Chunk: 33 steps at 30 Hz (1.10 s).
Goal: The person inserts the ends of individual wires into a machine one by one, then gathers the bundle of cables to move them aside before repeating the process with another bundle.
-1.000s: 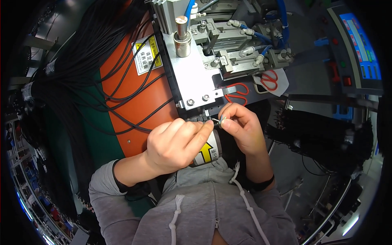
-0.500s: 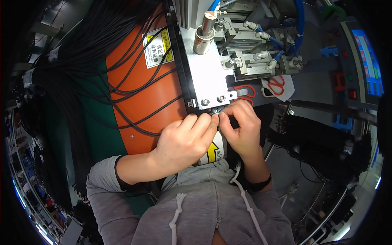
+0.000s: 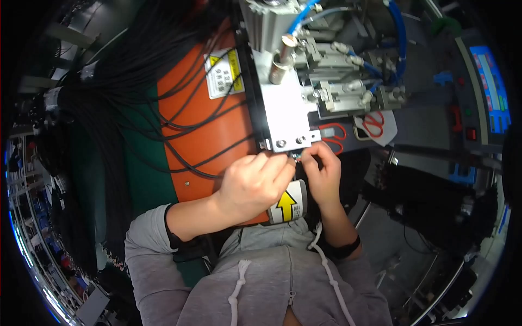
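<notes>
My left hand [image 3: 256, 182] is closed in a pinch at the front edge of a silver metal machine plate [image 3: 288, 117]. A black cable [image 3: 209, 175] runs across the orange surface and passes behind this hand; its end seems to lie in the fingers. Tiny coloured wire ends [image 3: 296, 157] show between my two hands, just below the plate. Close to them, my right hand [image 3: 325, 173] has its thumb and forefinger bent together. What sits between those right fingertips is too small to make out. Below the hands is a rounded part bearing a yellow arrow label [image 3: 286, 204].
Several black cables spread over the orange panel [image 3: 209, 141] from a thick bundle [image 3: 92, 103] at left. Red-handled scissors [image 3: 334, 136] lie right of the plate, with another red-handled pair [image 3: 373, 124] beyond. Pneumatic cylinders [image 3: 348, 89] with blue hoses stand behind; a control screen [image 3: 491, 89] is far right.
The whole view has shifted, so the machine appears lower and further right. My right fingertips have drawn slightly away from the left ones, and more of the coloured wire ends shows.
</notes>
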Each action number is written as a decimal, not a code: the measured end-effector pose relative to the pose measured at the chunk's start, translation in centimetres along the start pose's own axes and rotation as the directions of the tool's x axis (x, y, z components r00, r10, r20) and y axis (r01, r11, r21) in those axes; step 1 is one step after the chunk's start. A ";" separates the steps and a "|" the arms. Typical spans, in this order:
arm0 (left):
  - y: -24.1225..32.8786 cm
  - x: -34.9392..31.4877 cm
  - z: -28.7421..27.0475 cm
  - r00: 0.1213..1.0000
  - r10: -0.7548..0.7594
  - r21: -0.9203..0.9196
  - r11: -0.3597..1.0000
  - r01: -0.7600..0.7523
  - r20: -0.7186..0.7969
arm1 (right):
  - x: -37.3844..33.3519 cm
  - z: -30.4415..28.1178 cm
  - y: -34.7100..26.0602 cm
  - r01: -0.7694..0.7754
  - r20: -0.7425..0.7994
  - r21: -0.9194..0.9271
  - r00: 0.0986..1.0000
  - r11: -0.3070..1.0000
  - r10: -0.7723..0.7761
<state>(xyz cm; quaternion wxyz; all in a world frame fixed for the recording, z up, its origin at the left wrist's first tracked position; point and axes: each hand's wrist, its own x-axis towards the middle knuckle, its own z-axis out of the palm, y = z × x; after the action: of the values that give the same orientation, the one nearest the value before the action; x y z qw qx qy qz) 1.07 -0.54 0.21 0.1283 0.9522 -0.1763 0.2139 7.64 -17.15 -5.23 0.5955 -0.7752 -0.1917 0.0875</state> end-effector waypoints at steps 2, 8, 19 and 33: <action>0.1 0.1 -0.4 1.000 -0.026 0.028 0.999 0.026 -0.007 | 0.1 0.5 -1.0 0.088 -0.035 -0.035 0.995 0.996 -0.089; 1.7 -1.7 -1.8 0.979 -0.131 0.147 0.983 0.108 0.154 | -0.8 -0.4 -0.5 -0.188 -0.019 0.213 0.980 0.959 0.197; -6.6 -6.7 -9.5 0.891 -0.443 0.130 0.882 0.453 -0.103 | -0.4 2.1 -12.5 -0.033 0.561 0.355 0.807 0.934 -0.185; -22.5 -12.1 -10.9 0.312 -0.950 -0.779 0.176 0.602 0.027 | 4.6 26.7 -12.0 -0.465 0.667 0.174 0.704 0.868 0.244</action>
<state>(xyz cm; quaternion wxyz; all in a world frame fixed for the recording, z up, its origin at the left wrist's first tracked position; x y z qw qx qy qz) -4.33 26.74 0.49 0.5903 0.6884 0.3348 0.2561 -0.19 11.09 -0.73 0.5894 -0.6129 -0.2057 0.4844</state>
